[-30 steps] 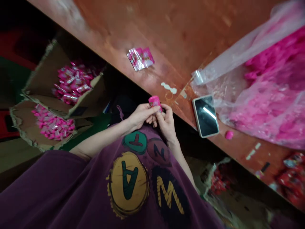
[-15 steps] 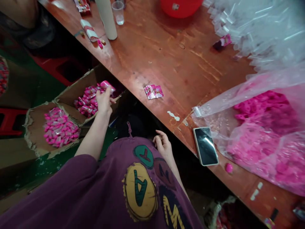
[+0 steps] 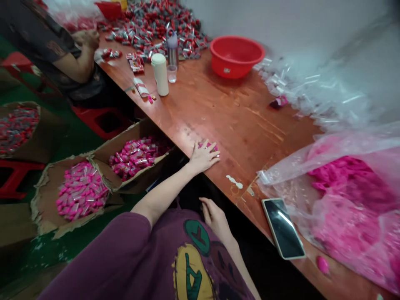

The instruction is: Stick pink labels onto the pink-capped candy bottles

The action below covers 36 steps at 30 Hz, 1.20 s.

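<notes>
My left hand [image 3: 203, 157] lies flat with its fingers spread on small pink packets [image 3: 208, 146] near the front edge of the red-brown table [image 3: 225, 108]. My right hand [image 3: 215, 217] rests in my lap on my purple shirt, fingers loosely apart and holding nothing. A cardboard box [image 3: 137, 156] full of pink wrapped pieces stands on the floor just left of my left arm, and a second such box [image 3: 78, 193] stands further left.
A phone [image 3: 283, 227] lies at the table edge beside a plastic bag of pink parts [image 3: 350, 196]. A lone pink piece [image 3: 323, 264] lies near it. Further back stand a white bottle [image 3: 160, 74], a cup [image 3: 171, 73] and a red basin [image 3: 236, 55]. Another person [image 3: 56, 50] sits far left.
My left hand dropped the pink piece into the box, then moved right onto the packets on the table. My right hand sank to my lap. The view tilted up.
</notes>
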{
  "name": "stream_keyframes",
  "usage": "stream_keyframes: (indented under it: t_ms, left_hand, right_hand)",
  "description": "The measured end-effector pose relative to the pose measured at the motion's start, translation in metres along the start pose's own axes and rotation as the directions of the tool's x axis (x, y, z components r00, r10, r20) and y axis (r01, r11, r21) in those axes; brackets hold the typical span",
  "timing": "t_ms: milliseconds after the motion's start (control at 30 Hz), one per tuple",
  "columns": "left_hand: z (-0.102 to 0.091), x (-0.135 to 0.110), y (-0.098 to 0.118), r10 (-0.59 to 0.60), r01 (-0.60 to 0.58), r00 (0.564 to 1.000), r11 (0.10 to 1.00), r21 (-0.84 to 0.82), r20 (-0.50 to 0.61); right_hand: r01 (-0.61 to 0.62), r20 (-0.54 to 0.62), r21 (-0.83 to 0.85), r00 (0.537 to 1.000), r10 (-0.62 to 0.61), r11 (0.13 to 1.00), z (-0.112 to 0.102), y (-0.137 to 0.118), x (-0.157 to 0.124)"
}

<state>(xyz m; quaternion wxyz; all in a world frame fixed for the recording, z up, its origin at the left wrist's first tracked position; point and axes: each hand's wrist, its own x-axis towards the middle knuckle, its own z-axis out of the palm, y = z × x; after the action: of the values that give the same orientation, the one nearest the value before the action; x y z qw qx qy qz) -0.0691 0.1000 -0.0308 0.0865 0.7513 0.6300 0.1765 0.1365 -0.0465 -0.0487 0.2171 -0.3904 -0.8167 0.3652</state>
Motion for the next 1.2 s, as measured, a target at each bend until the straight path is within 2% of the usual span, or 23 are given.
stream_keyframes:
  t_ms: [167, 267, 333, 400, 500, 533, 633, 700, 800, 900, 1033, 1200]
  left_hand:
    - [-0.012, 0.012, -0.046, -0.17, 0.174, 0.983, 0.984, 0.049, -0.074]
    - [-0.015, 0.011, -0.048, -0.19, 0.195, 0.979, 0.979, 0.068, -0.071]
    - [-0.008, 0.004, -0.033, -0.172, 0.174, 0.984, 0.983, 0.059, -0.037]
    - [0.005, -0.006, -0.007, -0.13, 0.13, 0.992, 0.991, 0.034, -0.008]
    - [0.032, -0.019, 0.041, -0.047, 0.048, 0.999, 0.999, -0.016, 0.006]
    - [0.041, -0.023, 0.058, -0.013, 0.013, 1.0, 0.999, -0.032, 0.022]
    - [0.057, -0.033, 0.1, 0.093, -0.088, 0.992, 0.994, -0.06, 0.083]
    - [0.06, -0.037, 0.118, 0.1, -0.094, 0.991, 0.993, -0.074, 0.092]
    - [0.056, -0.042, 0.126, 0.05, -0.041, 0.994, 0.995, -0.096, 0.093]
    - [0.053, -0.043, 0.125, 0.039, -0.03, 0.995, 0.995, -0.09, 0.094]
    - [0.054, -0.046, 0.128, 0.023, -0.022, 0.999, 0.999, -0.032, 0.041]
    - [0.059, -0.052, 0.145, -0.015, 0.015, 0.999, 1.0, 0.011, 0.03]
  right_hand:
    - [-0.062, -0.086, 0.037, 0.994, 0.065, 0.997, -0.003, 0.015, -0.03]
    - [-0.133, -0.175, 0.037, 0.975, 0.137, 0.99, -0.013, 0.017, -0.043]
    - [-0.186, -0.266, 0.035, 0.945, 0.189, 0.982, -0.022, 0.012, -0.049]
    - [-0.198, -0.376, 0.037, 0.905, 0.197, 0.979, -0.031, 0.008, -0.054]
    - [-0.203, -0.539, -0.014, 0.826, 0.164, 0.979, -0.047, 0.016, -0.062]
    - [-0.239, -0.609, -0.07, 0.779, 0.148, 0.969, -0.052, 0.021, -0.066]
    - [-0.469, -0.756, -0.234, 0.639, 0.143, 0.852, -0.068, 0.038, -0.082]
    - [-0.622, -0.773, -0.282, 0.598, 0.211, 0.73, -0.077, 0.046, -0.091]
    - [-0.716, -0.694, -0.33, 0.626, 0.356, 0.615, -0.086, 0.055, -0.099]
    - [-0.7, -0.595, -0.382, 0.686, 0.419, 0.603, -0.094, 0.062, -0.102]
    - [-0.632, -0.54, -0.421, 0.751, 0.38, 0.651, -0.106, 0.07, -0.112]
    - [-0.612, -0.577, -0.435, 0.752, 0.317, 0.66, -0.117, 0.083, -0.135]
